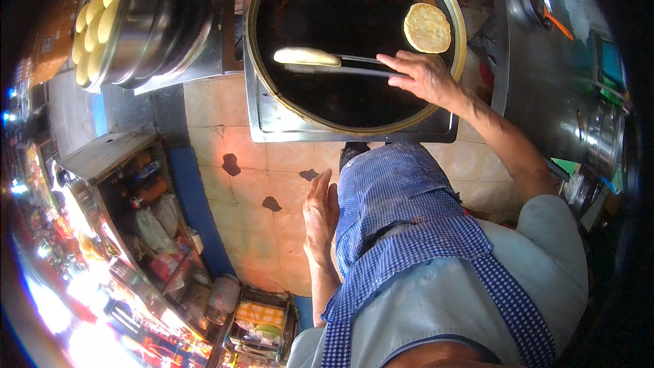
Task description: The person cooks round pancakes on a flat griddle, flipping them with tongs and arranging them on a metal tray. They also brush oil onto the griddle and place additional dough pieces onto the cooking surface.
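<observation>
Metal tongs [365,72] are in my right hand [426,77], over the large round black griddle [347,105]. At their tips a pale flatbread [306,56] shows edge-on, apparently held between the two arms; the exact contact is blurred. A second flatbread [427,28], round and lightly browned, lies flat on the griddle's right side, beyond my right hand. My left hand [320,202] hangs low beside the blue checked apron [398,199], holding nothing, its fingers extended.
Stacked metal pans [153,25] stand at the left, the top one full of pale rounds [94,25]. A steel counter [541,76] at the right bears a dark bowl [536,2] with an orange-handled utensil [559,25]. A cluttered cabinet [110,156] stands lower left.
</observation>
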Demonstrator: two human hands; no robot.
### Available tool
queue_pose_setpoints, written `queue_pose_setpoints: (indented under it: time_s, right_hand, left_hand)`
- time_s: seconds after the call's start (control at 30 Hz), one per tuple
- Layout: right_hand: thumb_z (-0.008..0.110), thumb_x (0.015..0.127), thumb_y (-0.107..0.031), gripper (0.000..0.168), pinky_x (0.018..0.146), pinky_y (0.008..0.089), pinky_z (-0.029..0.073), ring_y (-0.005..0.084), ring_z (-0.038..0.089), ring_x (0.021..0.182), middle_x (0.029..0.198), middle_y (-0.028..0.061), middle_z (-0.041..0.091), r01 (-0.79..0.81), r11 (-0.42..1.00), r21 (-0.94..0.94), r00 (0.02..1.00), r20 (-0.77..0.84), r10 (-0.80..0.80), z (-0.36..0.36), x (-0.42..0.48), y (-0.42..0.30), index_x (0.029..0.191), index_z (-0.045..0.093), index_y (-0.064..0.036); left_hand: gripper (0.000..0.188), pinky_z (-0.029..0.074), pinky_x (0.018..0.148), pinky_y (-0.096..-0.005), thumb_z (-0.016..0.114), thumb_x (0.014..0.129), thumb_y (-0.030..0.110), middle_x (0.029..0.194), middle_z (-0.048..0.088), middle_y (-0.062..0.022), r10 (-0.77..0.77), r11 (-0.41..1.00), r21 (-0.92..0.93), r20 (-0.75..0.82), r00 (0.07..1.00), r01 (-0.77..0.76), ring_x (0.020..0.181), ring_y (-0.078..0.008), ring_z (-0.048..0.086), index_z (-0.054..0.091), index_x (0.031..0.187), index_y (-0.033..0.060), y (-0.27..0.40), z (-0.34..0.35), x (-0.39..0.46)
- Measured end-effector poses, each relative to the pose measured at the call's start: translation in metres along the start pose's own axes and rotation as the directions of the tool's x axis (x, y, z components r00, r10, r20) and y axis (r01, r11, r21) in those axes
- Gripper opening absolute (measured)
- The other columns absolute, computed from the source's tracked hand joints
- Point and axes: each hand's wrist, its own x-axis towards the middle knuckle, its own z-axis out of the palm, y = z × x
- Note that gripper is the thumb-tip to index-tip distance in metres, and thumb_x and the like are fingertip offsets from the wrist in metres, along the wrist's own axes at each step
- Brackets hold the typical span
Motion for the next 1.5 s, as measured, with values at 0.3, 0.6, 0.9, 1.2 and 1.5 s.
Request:
queue_pose_setpoints:
  time_s: [0.3, 0.6, 0.9, 1.2, 1.5]
  right_hand:
    - [0.081, 0.077, -0.012, 0.073, 0.068, 0.0324, 0.054, 0.0194, 0.061, 0.079, 0.095, 0.0076, 0.057, -0.139, 0.99, -0.011, 0.99, 0.033, 0.14, -0.009, -0.088, -0.029, 0.142, 0.05, -0.009]
    - [0.055, 0.102, -0.038, 0.03, 0.046, 0.0207, 0.043, 0.006, 0.055, 0.056, 0.083, 0.0013, 0.06, -0.541, -0.101, 0.835, 0.387, 0.354, 0.852, -0.002, -0.163, -0.068, 0.106, 0.06, -0.009]
    - [0.066, 0.094, -0.042, 0.031, 0.05, 0.0284, 0.049, 0.0125, 0.06, 0.06, 0.085, 0.0036, 0.066, -0.133, -0.307, 0.942, 0.319, 0.334, 0.887, 0.03, -0.133, -0.034, 0.103, 0.059, -0.013]
    - [0.065, 0.093, -0.049, 0.061, 0.069, 0.0357, 0.054, 0.0237, 0.068, 0.074, 0.096, 0.0104, 0.07, -0.329, 0.697, 0.637, 0.613, -0.418, 0.671, 0.018, -0.11, 0.073, 0.134, 0.055, -0.006]
    - [0.065, 0.095, -0.041, 0.062, 0.058, 0.0393, 0.051, 0.0259, 0.065, 0.067, 0.082, 0.0202, 0.066, -0.622, 0.777, -0.101, 0.755, -0.342, 0.56, -0.034, -0.046, 0.139, 0.14, 0.05, -0.002]
  left_hand:
    - [0.03, 0.053, 0.09, -0.0427, 0.056, 0.094, 0.003, 0.119, 0.063, -0.0211, 0.002, 1.0, -0.001, 0.046, 0.999, -0.002, 0.107, -0.0384, 0.063, 0.059, 0.124, -0.0008, 0.008, 0.008, -0.002]
    - [0.027, 0.056, 0.073, -0.0355, 0.055, 0.096, 0.0, 0.108, 0.066, -0.0189, 0.19, 0.981, 0.039, 0.052, 0.98, -0.192, 0.082, -0.0264, 0.07, 0.06, 0.123, -0.0029, 0.017, 0.017, 0.023]
    - [0.029, 0.054, 0.082, -0.0412, 0.056, 0.096, 0.002, 0.115, 0.065, -0.0218, 0.214, 0.974, 0.044, 0.128, 0.968, -0.221, 0.099, -0.0373, 0.066, 0.06, 0.124, -0.0027, 0.037, 0.016, 0.037]
    - [0.028, 0.054, 0.086, -0.0408, 0.056, 0.095, 0.001, 0.117, 0.065, -0.0221, 0.138, 0.989, 0.044, 0.092, 0.986, -0.143, 0.104, -0.0372, 0.066, 0.061, 0.122, -0.0034, 0.035, 0.009, 0.031]
    - [0.031, 0.051, 0.093, -0.0446, 0.055, 0.092, 0.0, 0.119, 0.062, -0.0243, 0.198, 0.98, 0.026, 0.047, 0.979, -0.199, 0.108, -0.0417, 0.061, 0.059, 0.123, -0.0031, 0.033, 0.012, 0.048]
